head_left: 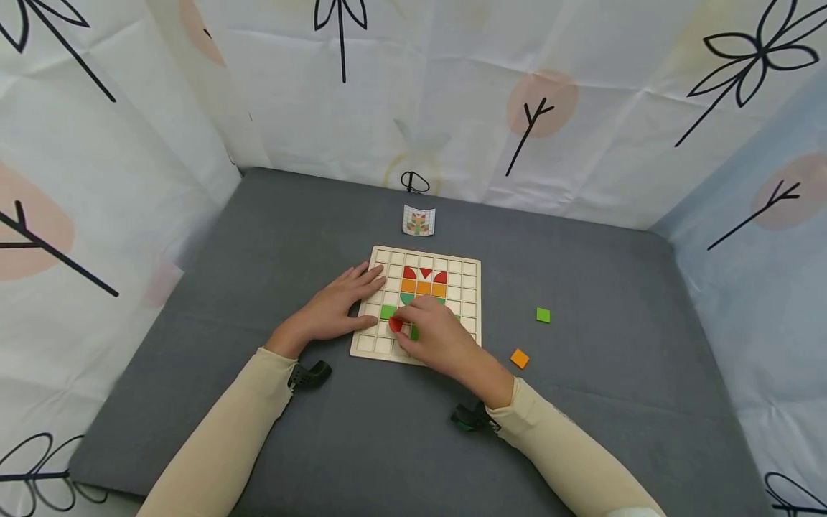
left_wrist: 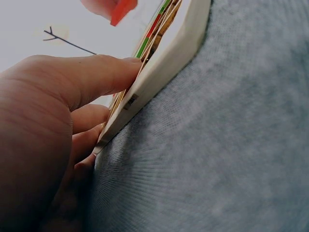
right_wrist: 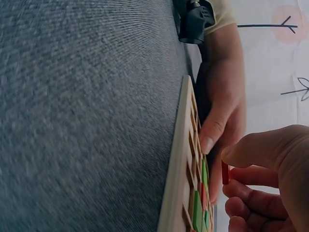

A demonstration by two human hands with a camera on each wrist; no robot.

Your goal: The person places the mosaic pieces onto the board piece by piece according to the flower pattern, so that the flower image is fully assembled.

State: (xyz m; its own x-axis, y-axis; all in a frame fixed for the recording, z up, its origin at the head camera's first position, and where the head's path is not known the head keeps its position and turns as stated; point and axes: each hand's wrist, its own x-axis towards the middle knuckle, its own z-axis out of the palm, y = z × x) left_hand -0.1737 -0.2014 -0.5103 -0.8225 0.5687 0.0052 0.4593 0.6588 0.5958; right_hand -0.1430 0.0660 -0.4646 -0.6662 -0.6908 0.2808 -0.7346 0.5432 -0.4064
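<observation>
A pale wooden grid board (head_left: 470,287) lies on the grey table, with red, orange and green tiles set in some squares. My left hand (head_left: 332,305) rests along its left edge, fingers extended and the thumb (left_wrist: 108,75) touching the rim. Above the board's lower left part, my right hand (head_left: 439,337) pinches a red tile (head_left: 395,325) between thumb and fingers. In the right wrist view this red tile (right_wrist: 225,172) shows edge-on, clear of the board. The right hand hides part of the pattern in the head view.
A small pattern card (head_left: 418,220) stands beyond the board's far edge. To the right lie a loose green square tile (head_left: 543,315) and an orange square tile (head_left: 520,358). Printed white cloth (head_left: 452,108) hangs around the grey table (head_left: 310,215).
</observation>
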